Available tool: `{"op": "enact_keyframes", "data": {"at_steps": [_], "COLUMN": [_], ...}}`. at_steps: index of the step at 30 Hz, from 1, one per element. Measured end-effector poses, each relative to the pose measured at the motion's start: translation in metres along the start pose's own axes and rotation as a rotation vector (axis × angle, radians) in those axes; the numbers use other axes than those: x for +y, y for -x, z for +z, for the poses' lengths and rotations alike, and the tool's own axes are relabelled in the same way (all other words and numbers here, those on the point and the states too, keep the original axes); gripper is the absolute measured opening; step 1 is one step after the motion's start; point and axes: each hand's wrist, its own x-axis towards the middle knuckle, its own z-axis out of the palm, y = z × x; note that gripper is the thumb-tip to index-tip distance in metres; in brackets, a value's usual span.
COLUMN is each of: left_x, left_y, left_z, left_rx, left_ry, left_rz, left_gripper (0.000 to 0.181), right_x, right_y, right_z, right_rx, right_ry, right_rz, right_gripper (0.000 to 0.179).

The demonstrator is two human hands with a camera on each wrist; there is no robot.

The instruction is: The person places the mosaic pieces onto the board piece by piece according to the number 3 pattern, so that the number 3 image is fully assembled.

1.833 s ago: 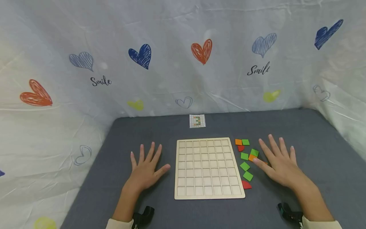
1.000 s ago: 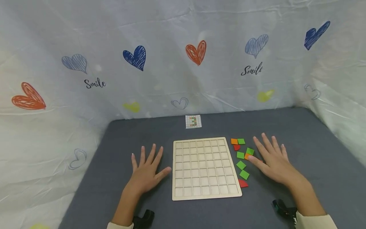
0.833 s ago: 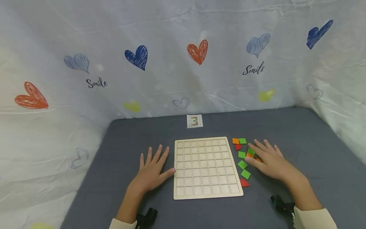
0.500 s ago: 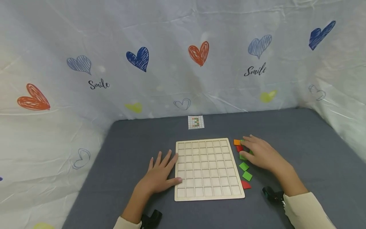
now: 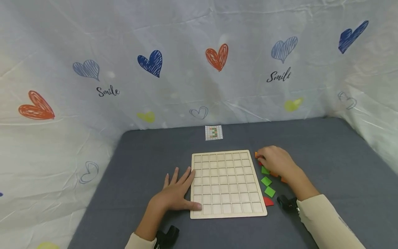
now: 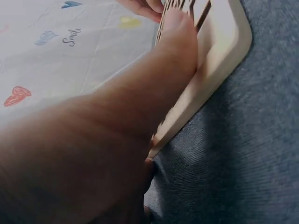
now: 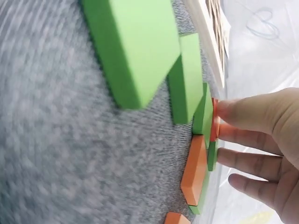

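A pale wooden board with a grid of square recesses, its rim (image 5: pixel 228 217) nearest me, lies flat on the grey cloth. My left hand (image 5: pixel 176 196) rests at its left edge, fingers spread along the side and thumb on the lower left corner. Beyond the board's right side, my right hand (image 5: pixel 276 161) bends down over the far tiles. An orange tile (image 5: pixel 256 155) peeks out at its fingertips. In the right wrist view, the thumb and fingers, apart from each other, reach a reddish-orange piece (image 7: pixel 215 122) and a green tile (image 7: pixel 212 156) beside it.
Green tiles (image 5: pixel 269 191) and a red rounded piece (image 5: pixel 268 201) lie along the board's right edge. More orange tiles (image 7: pixel 194 165) sit below my right hand. Behind the board is a small printed grid card (image 5: pixel 214 132). A white curtain with hearts (image 5: pixel 216 57) hangs behind the table.
My right hand has moved left from beside the tiles to over the far ones, its fingers bending. My left hand has slid right onto the board's left edge.
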Motion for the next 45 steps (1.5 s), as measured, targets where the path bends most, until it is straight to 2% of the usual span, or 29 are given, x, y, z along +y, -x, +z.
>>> {"op": "enact_keyframes", "data": {"at_steps": [5,11,16,24,28,32,38,45], "left_x": [0.000,0.000,-0.001,-0.002,-0.003,-0.002,-0.001,0.000], "left_y": [-0.002,-0.001,-0.001,-0.006,-0.009,-0.009,-0.010,-0.007], "left_z": [-0.002,-0.003,-0.003,0.004,0.006,0.006,0.005,0.003], "left_rx": [-0.022,-0.015,-0.009,0.019,0.029,0.052,0.042,-0.007], "left_ry": [-0.020,-0.027,-0.030,-0.034,-0.030,-0.018,-0.005,0.025], "left_rz": [0.002,0.011,0.020,0.107,0.123,0.137,0.130,0.120], "left_gripper": [0.134,0.142,0.141,0.137,0.132,0.128,0.125,0.120], "right_x": [0.000,-0.001,-0.001,-0.002,-0.002,-0.004,-0.020,-0.045], "right_y": [-0.003,-0.005,-0.006,-0.007,-0.008,-0.008,-0.009,-0.019], "right_z": [0.000,0.000,0.002,0.005,0.006,0.005,0.004,0.003], "right_rx": [0.021,0.017,0.032,0.033,0.031,0.066,0.111,0.073], "right_ry": [0.025,0.047,0.046,0.061,0.070,0.068,-0.014,-0.086], "right_rz": [-0.012,-0.018,-0.026,-0.043,-0.065,-0.087,-0.152,-0.185], "right_gripper": [0.005,0.009,0.008,0.009,0.013,0.013,0.010,0.012]}}
